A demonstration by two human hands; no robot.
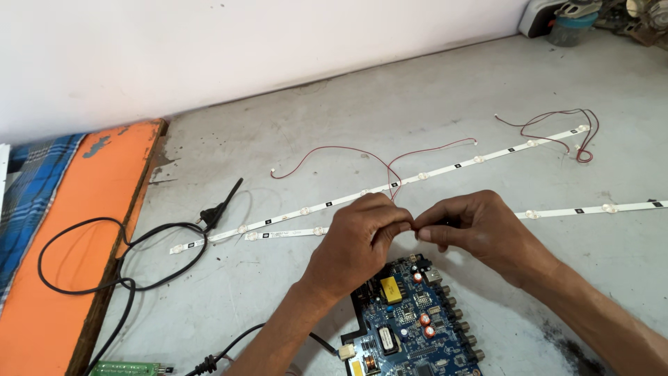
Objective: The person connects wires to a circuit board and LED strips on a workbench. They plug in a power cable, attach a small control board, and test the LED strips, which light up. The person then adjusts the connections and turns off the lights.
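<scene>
No packages, signs or screens show. The only labels are small ones on the blue circuit board (410, 327) at the bottom centre of the frame: a yellow square label (391, 290) near its upper left, and a white oblong label (386, 339) lower down.

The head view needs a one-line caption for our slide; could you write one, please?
Both hands, left hand and right hand, pinch thin red wires above a blue circuit board beside white LED strips.

Both hands, left hand (358, 240) and right hand (473, 226), pinch a red wire (390, 170) above a blue circuit board (410, 327).
</scene>
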